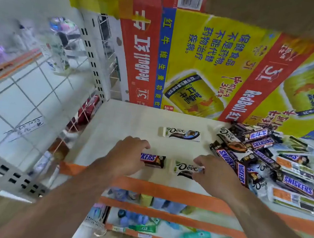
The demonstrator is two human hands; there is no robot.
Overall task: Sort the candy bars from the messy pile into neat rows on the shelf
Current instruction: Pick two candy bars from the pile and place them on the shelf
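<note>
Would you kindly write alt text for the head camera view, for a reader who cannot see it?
A person's left hand holds a Snickers bar and the right hand a Dove bar, side by side at the shelf front; a second Dove bar lies behind, with the messy pile at right.

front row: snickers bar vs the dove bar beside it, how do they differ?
The Snickers bar has a dark brown wrapper; the front Dove bar is cream-white. The left hand holds the Snickers bar's left end, the right hand the front Dove bar's right end. Both lie flat, side by side, near the front edge of the shelf.
</note>
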